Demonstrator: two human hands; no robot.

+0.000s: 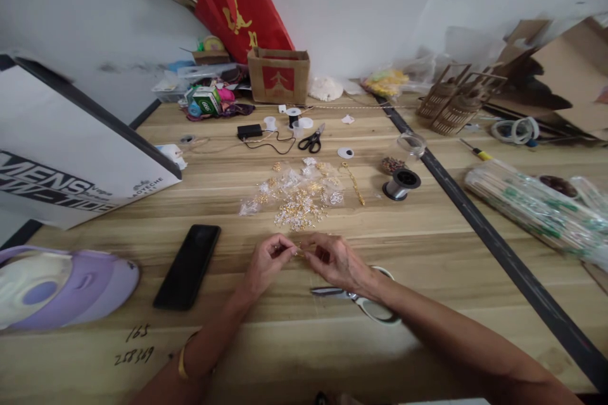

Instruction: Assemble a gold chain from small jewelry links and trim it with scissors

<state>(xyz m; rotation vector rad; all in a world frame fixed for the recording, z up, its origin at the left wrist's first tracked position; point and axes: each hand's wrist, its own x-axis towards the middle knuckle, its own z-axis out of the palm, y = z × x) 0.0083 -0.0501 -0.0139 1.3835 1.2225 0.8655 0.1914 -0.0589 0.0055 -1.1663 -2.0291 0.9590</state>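
Note:
Near the middle of the wooden table, my left hand pinches with thumb and forefinger. My right hand is pinched too, its fingertips almost meeting the left ones. A tiny gold-coloured piece shows between them, too small to name. Just beyond my hands lies a heap of small gold and silver jewellery findings, partly in clear plastic bags. A gold chain lies to the right of the heap. White-handled scissors lie partly beneath my right wrist.
A black phone and a purple-white object lie left, near a white box. Black scissors and a wire spool stand farther back. Wrapped sticks lie right; a brown paper bag is by the wall.

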